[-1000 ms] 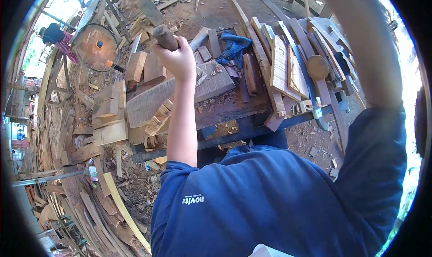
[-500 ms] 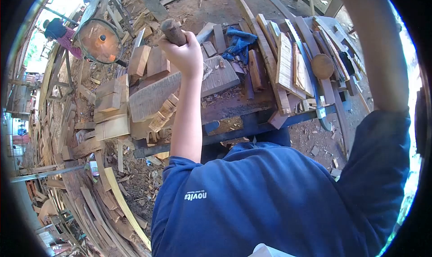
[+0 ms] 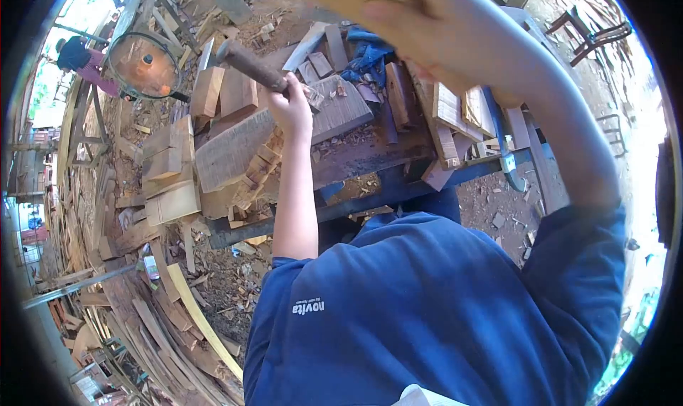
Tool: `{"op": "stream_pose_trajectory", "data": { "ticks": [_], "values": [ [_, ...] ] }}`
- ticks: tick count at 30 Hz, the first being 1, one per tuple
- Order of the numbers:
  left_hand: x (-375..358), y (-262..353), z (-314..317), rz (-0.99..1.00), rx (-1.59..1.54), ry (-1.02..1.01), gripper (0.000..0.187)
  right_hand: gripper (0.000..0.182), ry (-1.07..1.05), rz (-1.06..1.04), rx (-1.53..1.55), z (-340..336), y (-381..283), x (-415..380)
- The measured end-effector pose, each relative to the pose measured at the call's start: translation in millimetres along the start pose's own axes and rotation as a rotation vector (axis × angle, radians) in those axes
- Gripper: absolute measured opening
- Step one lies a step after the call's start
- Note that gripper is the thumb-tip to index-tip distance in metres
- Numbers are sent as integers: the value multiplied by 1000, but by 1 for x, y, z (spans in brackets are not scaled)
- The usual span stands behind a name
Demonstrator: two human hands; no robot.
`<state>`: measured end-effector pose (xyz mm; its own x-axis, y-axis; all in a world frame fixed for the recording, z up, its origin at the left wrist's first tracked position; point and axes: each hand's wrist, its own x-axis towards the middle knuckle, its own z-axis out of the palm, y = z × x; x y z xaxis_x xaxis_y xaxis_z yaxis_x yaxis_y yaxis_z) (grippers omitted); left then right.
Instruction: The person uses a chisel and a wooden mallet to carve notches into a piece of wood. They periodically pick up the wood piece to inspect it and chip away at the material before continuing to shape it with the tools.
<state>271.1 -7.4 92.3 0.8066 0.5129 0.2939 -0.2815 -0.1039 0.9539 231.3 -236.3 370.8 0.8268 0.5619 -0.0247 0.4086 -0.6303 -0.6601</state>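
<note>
My left hand (image 3: 290,114) is closed around the lower end of a dark round wooden rod (image 3: 252,67), which slants up and left above a thick grey plank (image 3: 245,146). Near the camera, at the top centre, my right hand (image 3: 420,33) is blurred by motion. Its fingers are bent around something pale and tan, too blurred to make out. Below it lie light boards (image 3: 455,111) and a blue-edged saw (image 3: 506,153). A blue cloth (image 3: 368,54) rests behind the plank.
Wooden blocks (image 3: 171,153) stand left of the plank. Scrap wood and chips cover the ground. A round wire-guarded fan (image 3: 144,65) stands at the upper left, with another person (image 3: 85,61) behind it. A dark wooden frame (image 3: 590,36) is at the upper right.
My right hand has come down into view at the top centre, covering part of the boards. The rod in my left hand has tilted, so more of its length shows.
</note>
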Motion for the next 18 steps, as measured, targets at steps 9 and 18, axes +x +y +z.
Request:
{"op": "stream_pose_trajectory", "data": {
  "ticks": [9,18],
  "values": [
    [6,54,-26,-121,-503,-1,25,31,476,236,709,73,116,-90],
    [18,86,5,46,-375,4,16,17,388,561,903,148,149,-140]
  ]
}}
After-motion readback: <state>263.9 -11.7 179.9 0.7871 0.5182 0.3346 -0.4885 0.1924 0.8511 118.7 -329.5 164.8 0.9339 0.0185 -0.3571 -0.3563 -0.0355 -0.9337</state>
